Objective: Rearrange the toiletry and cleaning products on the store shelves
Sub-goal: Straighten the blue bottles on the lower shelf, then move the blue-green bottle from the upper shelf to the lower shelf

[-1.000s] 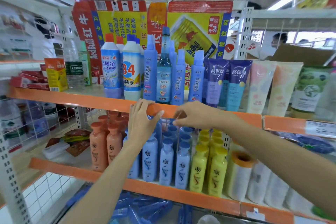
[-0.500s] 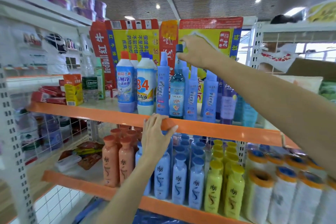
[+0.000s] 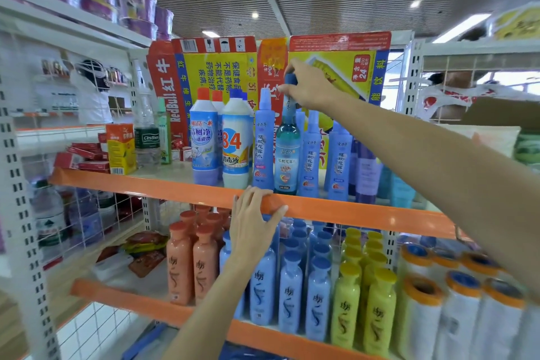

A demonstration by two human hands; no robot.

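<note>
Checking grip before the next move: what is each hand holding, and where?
Right hand grips the teal glass bottle by its blue cap; left hand rests on the orange shelf edge.

Both forearms bare, no sleeves or jewellery.

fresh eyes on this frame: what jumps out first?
The right hand reaching in from the right, gripping the blue cap of a clear teal bottle that stands among opaque blue bottles on the middle shelf. Behind that row, the red and yellow RedBull cartons fill the back of the shelf. Lower centre, the left hand rests on the orange shelf edge, above rows of peach, blue and yellow bottles.
</note>
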